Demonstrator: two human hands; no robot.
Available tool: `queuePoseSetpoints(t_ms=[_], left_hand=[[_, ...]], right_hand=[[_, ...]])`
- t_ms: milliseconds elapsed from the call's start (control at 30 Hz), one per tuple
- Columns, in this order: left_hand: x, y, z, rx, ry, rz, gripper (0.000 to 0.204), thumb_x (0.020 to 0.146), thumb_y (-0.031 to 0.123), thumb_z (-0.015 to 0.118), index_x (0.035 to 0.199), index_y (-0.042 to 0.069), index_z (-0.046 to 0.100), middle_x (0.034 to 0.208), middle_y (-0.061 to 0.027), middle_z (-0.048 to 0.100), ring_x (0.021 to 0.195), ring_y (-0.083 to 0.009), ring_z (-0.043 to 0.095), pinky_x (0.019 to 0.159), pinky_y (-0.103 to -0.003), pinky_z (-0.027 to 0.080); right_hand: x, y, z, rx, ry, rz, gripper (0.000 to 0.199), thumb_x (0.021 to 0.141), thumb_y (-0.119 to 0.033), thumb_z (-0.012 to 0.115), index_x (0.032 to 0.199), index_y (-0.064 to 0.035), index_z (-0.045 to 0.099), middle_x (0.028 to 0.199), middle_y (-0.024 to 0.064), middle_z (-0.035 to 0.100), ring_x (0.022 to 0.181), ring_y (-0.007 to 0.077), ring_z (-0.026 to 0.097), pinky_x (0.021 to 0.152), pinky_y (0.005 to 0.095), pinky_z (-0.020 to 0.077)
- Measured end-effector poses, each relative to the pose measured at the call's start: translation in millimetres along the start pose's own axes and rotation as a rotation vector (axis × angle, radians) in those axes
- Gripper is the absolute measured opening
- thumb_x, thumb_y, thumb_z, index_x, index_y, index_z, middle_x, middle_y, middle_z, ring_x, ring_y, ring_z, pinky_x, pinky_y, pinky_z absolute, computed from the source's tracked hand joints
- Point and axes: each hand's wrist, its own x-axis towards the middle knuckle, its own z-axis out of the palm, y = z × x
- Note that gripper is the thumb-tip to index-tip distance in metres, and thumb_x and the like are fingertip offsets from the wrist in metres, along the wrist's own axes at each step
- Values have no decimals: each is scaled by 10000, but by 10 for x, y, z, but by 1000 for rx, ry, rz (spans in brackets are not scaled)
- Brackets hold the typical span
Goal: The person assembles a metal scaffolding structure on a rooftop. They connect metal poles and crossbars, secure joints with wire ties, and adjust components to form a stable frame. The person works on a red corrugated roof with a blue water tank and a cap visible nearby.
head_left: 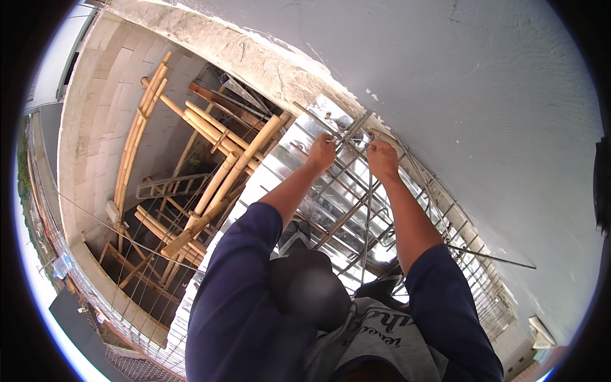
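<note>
The left hand point(322, 151) and right hand point(382, 158) are at crossing steel bars point(354, 130), one either side of the crossing; the fingers of both curl inward, though I cannot tell whether they close on a bar; the bars lie over ribbed silver decking point(304, 130), beside a grey wall point(496, 127); dark script lettering point(385, 317) runs across the person's grey shirt front point(398, 353); bamboo poles point(239, 167) stand to the left.

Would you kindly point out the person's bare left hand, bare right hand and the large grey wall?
Bare left hand point(322, 151): head view, back of the hand.
Bare right hand point(382, 159): head view, back of the hand.
Large grey wall point(477, 95): head view, its upper-right surface.
</note>
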Motion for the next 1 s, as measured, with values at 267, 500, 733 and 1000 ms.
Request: queuePoseSetpoints(t_ms=[267, 500, 733, 1000], left_hand=[[-120, 297, -139, 110, -15, 7, 473, 835, 214, 565, 1248, -10, 513, 1085, -258, 628, 1038, -397, 592, 899, -410, 460], [131, 272, -225, 325, -56, 24, 460, 808, 236, 618, 1206, 13, 559, 1050, -227, 650, 1000, -364, 618, 879, -396, 482], [173, 310, -270, 13, -172, -175, 285, 818, 265, 618, 995, 50, 680, 943, -198, 679, 884, -368, 645, 777, -422, 500], [4, 405, -270, 469, 19, 198, 273, 836, 259, 547, 861, 24, 683, 901, -199, 664, 854, -401, 621, 789, -451, 497]], right_hand=[[248, -2, 225, 41, -68, -211, 231, 872, -218, 521, 990, -124, 697, 1022, 150, 663, 985, 343, 613, 862, 426, 484], [294, -46, 181, -22, -104, -161, 218, 882, -225, 523, 987, -146, 696, 1057, 127, 655, 1026, 318, 602, 893, 430, 471], [272, -171, 119, -57, -138, -134, 221, 867, -196, 529, 1016, -147, 685, 1086, 133, 646, 1060, 314, 590, 905, 426, 465], [295, -183, 403, 30, 12, -89, 199, 840, -173, 523, 861, -36, 666, 926, 207, 652, 907, 391, 611, 808, 457, 488]])
